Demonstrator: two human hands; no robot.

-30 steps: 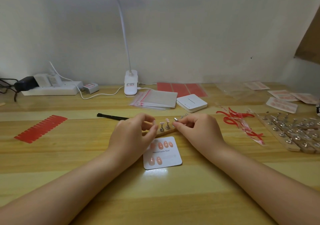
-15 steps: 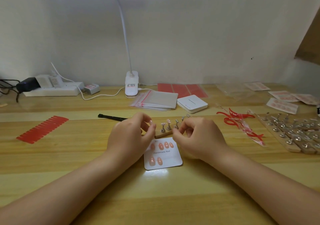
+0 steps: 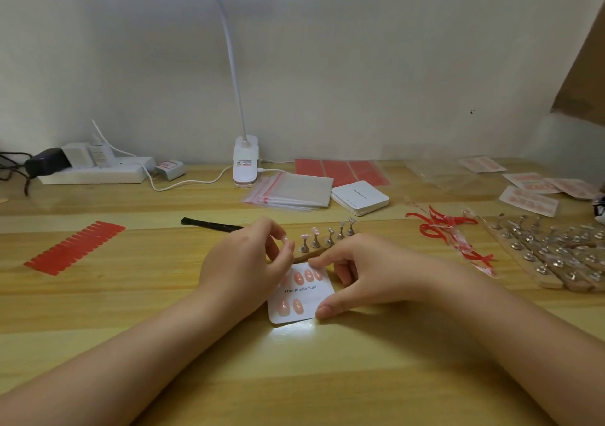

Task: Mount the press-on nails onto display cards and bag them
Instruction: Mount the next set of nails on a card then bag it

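Two hands work over a white display card (image 3: 302,294) lying flat on the wooden desk (image 3: 131,294). Part of the card's left edge is hidden under the left hand (image 3: 242,268), so one pink nail there shows only as a sliver. Five more pink nails (image 3: 308,275) are plain to count: three in the upper row, two in the lower.

The left hand's thumb and forefinger are drawn together just above the card's upper left corner; whether they pinch a nail I cannot tell. The right hand (image 3: 366,275) is spread, its forefinger touching the card's top edge and its thumb resting at the lower right corner.

Just beyond the fingertips stands a wooden strip (image 3: 309,253) with five small metal stands (image 3: 329,238); two carry pale nails. Farther right of the right hand lie more stand strips (image 3: 556,255), cut off by the frame edge and too crowded to count.
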